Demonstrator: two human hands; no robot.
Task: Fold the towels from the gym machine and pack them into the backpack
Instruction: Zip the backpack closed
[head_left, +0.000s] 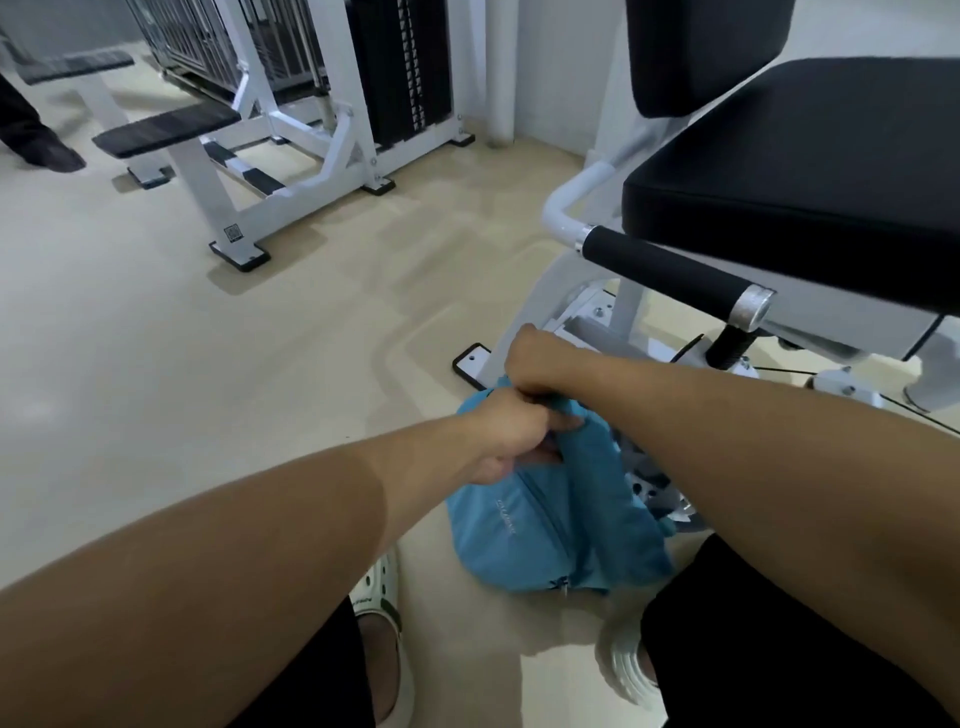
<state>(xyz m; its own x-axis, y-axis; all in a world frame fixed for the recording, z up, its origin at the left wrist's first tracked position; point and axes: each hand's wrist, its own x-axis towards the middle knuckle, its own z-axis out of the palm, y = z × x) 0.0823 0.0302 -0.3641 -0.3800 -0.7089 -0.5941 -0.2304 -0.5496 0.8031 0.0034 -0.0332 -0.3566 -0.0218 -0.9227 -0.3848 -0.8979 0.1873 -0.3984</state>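
A soft light-blue fabric backpack (524, 525) stands on the pale beige floor (208, 364), just beside the white metal gym machine with black padded seat (800, 171) and between the person's feet. Small pale lettering on its front is too blurred to read. The left hand (506, 434) and right hand (537, 361) both clench the fabric at its top. What it contains is hidden.

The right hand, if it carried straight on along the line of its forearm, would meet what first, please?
Probably the gym machine's white base frame just beyond the right hand, which grips the top of the blue backpack; depth is hard to judge.
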